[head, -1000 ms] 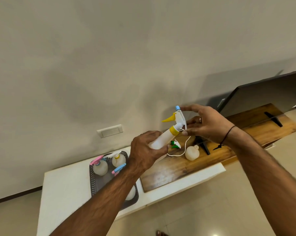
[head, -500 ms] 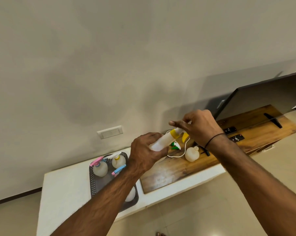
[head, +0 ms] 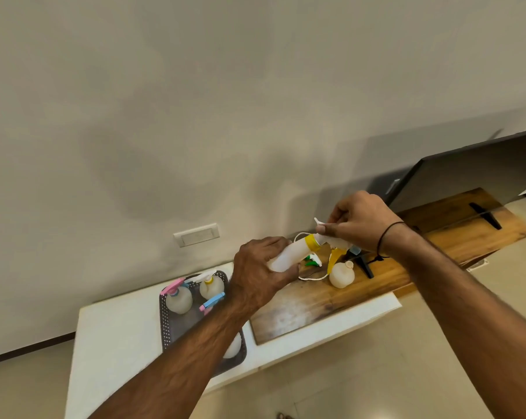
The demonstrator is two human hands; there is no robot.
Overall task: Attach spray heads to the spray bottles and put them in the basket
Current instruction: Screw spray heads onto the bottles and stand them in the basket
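Both hands gripping, left hand (head: 260, 278) round bottle (head: 288, 256), right hand (head: 359, 220) has twisted spray head (head: 334, 244) further over

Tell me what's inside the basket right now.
The basket holds bottles with spray heads on: a pink-headed one, a yellow-capped one, a blue head. The left forearm covers the rest, bar one white bottle's edge.

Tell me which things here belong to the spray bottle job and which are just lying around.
Job:
held bottle, gripped by left hand
yellow spray head, gripped by right hand
headless bottle
green spray head
basket

Lying about:
wooden board
wall switch
dark screen
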